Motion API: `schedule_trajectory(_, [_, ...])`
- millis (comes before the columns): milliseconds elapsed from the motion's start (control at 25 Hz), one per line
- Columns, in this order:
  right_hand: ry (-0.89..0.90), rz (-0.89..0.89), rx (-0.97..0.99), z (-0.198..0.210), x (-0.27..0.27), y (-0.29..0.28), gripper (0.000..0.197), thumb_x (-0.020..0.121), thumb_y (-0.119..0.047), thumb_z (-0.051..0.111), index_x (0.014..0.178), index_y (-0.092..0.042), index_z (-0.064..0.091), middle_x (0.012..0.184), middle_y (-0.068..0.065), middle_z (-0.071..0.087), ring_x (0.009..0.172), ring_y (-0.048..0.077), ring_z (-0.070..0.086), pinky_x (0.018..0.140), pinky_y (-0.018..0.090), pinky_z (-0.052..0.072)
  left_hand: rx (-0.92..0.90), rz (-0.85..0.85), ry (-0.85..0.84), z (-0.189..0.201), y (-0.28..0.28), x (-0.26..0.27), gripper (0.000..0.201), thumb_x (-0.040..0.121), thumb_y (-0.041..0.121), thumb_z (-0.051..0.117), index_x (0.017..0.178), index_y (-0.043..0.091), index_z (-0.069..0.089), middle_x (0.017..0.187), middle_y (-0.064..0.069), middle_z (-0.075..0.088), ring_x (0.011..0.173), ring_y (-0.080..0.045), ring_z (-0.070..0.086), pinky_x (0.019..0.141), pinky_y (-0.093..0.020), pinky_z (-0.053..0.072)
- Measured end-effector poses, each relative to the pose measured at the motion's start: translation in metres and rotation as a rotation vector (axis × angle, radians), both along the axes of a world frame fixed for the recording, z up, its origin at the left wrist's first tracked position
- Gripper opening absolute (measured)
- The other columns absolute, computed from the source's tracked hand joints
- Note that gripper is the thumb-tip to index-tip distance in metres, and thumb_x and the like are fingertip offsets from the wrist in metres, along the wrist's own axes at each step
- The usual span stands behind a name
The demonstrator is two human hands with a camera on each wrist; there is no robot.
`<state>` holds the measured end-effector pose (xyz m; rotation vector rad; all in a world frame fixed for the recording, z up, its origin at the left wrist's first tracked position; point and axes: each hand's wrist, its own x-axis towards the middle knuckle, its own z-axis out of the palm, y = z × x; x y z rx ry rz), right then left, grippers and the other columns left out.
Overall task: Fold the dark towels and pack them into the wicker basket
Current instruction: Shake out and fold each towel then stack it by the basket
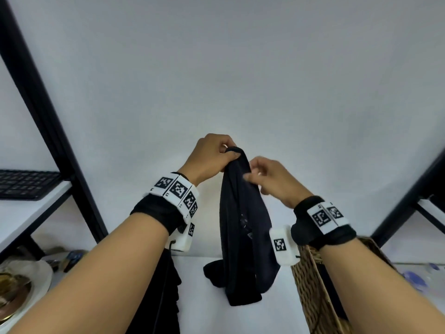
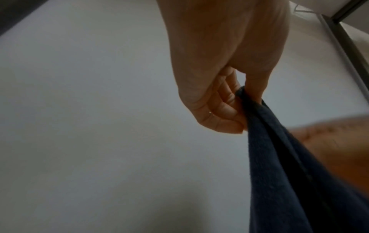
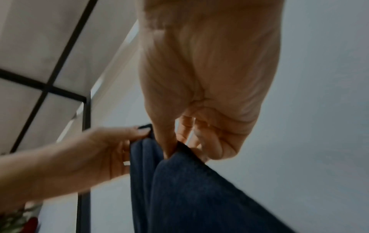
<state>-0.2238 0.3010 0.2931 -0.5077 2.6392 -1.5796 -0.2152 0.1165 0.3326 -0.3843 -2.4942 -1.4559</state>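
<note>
A dark navy towel (image 1: 243, 225) hangs in front of the white wall, its lower end bunched on the white table (image 1: 199, 297). My left hand (image 1: 213, 156) pinches its top corner; in the left wrist view that hand (image 2: 229, 107) grips the towel (image 2: 295, 173) between thumb and curled fingers. Just to the right and slightly lower, my right hand (image 1: 266, 175) pinches the top edge, and the right wrist view shows this hand (image 3: 185, 141) with thumb and fingers on the towel (image 3: 189, 189). The wicker basket (image 1: 310, 290) stands at lower right under my right forearm. Another dark towel (image 1: 168, 290) lies under my left forearm.
Black shelf frames stand on both sides: the left one (image 1: 48, 112) carries a keyboard (image 1: 24, 184) on a white shelf. A plate with brownish items (image 1: 19, 285) sits at lower left. Small blue objects (image 1: 414, 280) lie at the right on the table.
</note>
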Motion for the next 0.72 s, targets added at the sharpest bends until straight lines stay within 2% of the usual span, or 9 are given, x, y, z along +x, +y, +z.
schedule_trajectory(80, [-0.076, 0.051, 0.128, -0.031, 0.003, 0.01, 0.025, 0.081, -0.025, 0.065, 0.093, -0.003, 0.063, 0.086, 0.016, 0.066, 0.08, 0.033, 0.062, 0.074, 0.039, 0.053, 0.029, 0.041, 0.008, 0.003, -0.003, -0.001, 0.005, 0.085, 0.012, 0.067, 0.085, 0.007, 0.069, 0.073, -0.007, 0.071, 0.059, -0.013, 0.067, 0.055, -0.02, 0.053])
schedule_trajectory(120, [-0.14, 0.073, 0.158, -0.045, 0.006, 0.018, 0.027, 0.079, -0.028, 0.064, 0.091, -0.004, 0.065, 0.088, 0.013, 0.069, 0.085, 0.032, 0.065, 0.081, 0.041, 0.052, 0.047, 0.065, 0.015, 0.005, -0.007, -0.001, 0.005, 0.084, 0.011, 0.069, 0.084, 0.006, 0.07, 0.075, -0.01, 0.072, 0.063, -0.016, 0.069, 0.058, -0.023, 0.056])
schedule_trajectory(200, [-0.214, 0.046, 0.152, -0.061, 0.01, 0.037, 0.025, 0.08, -0.032, 0.064, 0.078, -0.007, 0.06, 0.076, 0.005, 0.061, 0.075, 0.025, 0.058, 0.078, 0.037, 0.048, 0.048, 0.119, 0.032, 0.01, -0.021, -0.003, 0.005, 0.08, 0.009, 0.073, 0.08, 0.006, 0.069, 0.078, -0.013, 0.072, 0.067, -0.02, 0.069, 0.062, -0.029, 0.06])
schedule_trajectory(280, [-0.088, -0.081, 0.146, -0.064, 0.014, 0.06, 0.027, 0.085, -0.029, 0.066, 0.067, -0.019, 0.048, 0.068, -0.002, 0.047, 0.067, 0.015, 0.049, 0.071, 0.03, 0.043, -0.017, 0.174, 0.044, 0.013, -0.037, -0.004, 0.011, 0.075, 0.009, 0.077, 0.075, 0.008, 0.067, 0.077, -0.014, 0.07, 0.066, -0.019, 0.066, 0.062, -0.03, 0.059])
schedule_trajectory(320, [0.004, -0.149, 0.165, -0.063, 0.014, 0.071, 0.028, 0.086, -0.029, 0.068, 0.067, -0.022, 0.048, 0.066, -0.004, 0.047, 0.064, 0.012, 0.047, 0.066, 0.028, 0.041, -0.06, 0.201, 0.042, 0.013, -0.045, -0.005, 0.015, 0.073, 0.011, 0.08, 0.073, 0.009, 0.065, 0.075, -0.012, 0.068, 0.066, -0.018, 0.063, 0.061, -0.03, 0.058])
schedule_trajectory(400, [0.097, -0.193, 0.224, -0.054, 0.012, 0.094, 0.019, 0.084, -0.028, 0.071, 0.073, -0.022, 0.058, 0.067, -0.004, 0.057, 0.063, 0.011, 0.051, 0.063, 0.026, 0.04, -0.131, 0.241, 0.025, 0.013, -0.059, -0.007, 0.021, 0.071, 0.017, 0.083, 0.07, 0.012, 0.063, 0.069, -0.007, 0.063, 0.063, -0.014, 0.057, 0.059, -0.028, 0.05])
schedule_trajectory(520, [0.11, -0.163, 0.532, -0.045, -0.002, 0.125, 0.013, 0.086, -0.028, 0.068, 0.077, -0.019, 0.065, 0.078, -0.001, 0.067, 0.076, 0.019, 0.06, 0.065, 0.026, 0.041, -0.203, 0.28, -0.025, 0.009, -0.076, -0.008, 0.023, 0.071, 0.018, 0.084, 0.07, 0.01, 0.062, 0.063, -0.003, 0.058, 0.054, -0.014, 0.053, 0.056, -0.023, 0.042])
schedule_trajectory(600, [0.176, -0.216, 0.696, -0.041, -0.018, 0.141, 0.014, 0.09, -0.029, 0.064, 0.08, -0.019, 0.067, 0.083, 0.003, 0.067, 0.081, 0.024, 0.06, 0.067, 0.029, 0.039, -0.174, 0.295, -0.08, 0.001, -0.08, -0.009, 0.02, 0.075, 0.01, 0.08, 0.075, 0.004, 0.061, 0.066, -0.011, 0.06, 0.049, -0.019, 0.061, 0.049, -0.022, 0.046])
schedule_trajectory(720, [0.34, -0.329, 0.589, -0.017, -0.043, 0.14, 0.012, 0.09, -0.023, 0.063, 0.086, -0.016, 0.072, 0.084, 0.008, 0.071, 0.067, 0.019, 0.062, 0.068, 0.028, 0.045, 0.044, 0.336, -0.086, -0.003, -0.077, -0.016, 0.017, 0.08, -0.004, 0.071, 0.077, 0.0, 0.055, 0.079, -0.023, 0.06, 0.053, -0.021, 0.068, 0.052, -0.028, 0.059])
